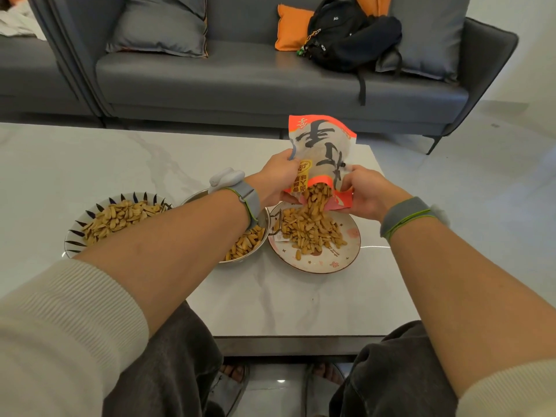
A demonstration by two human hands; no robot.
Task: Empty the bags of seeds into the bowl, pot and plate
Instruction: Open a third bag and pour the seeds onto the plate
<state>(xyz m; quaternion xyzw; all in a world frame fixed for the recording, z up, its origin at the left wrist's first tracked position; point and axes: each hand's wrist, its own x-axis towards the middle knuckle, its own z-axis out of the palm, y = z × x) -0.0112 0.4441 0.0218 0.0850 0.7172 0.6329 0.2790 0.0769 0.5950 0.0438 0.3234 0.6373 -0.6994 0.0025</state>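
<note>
An orange and white seed bag (323, 149) hangs upside down over the white patterned plate (349, 251). My left hand (278, 179) grips its left side and my right hand (365, 191) grips its right side near the open mouth. Seeds (319, 200) spill from the mouth onto a heap on the plate. Left of the plate stands a steel pot (264, 227) with seeds in it, partly hidden by my left forearm. Further left, a blue-striped bowl (72, 236) is full of seeds.
The dishes stand on a white marble coffee table (285, 296). Behind it is a grey sofa (240, 70) with cushions and a black backpack (346, 34). A small white device (225, 177) lies on the table behind my left wrist. My knees are at the table's near edge.
</note>
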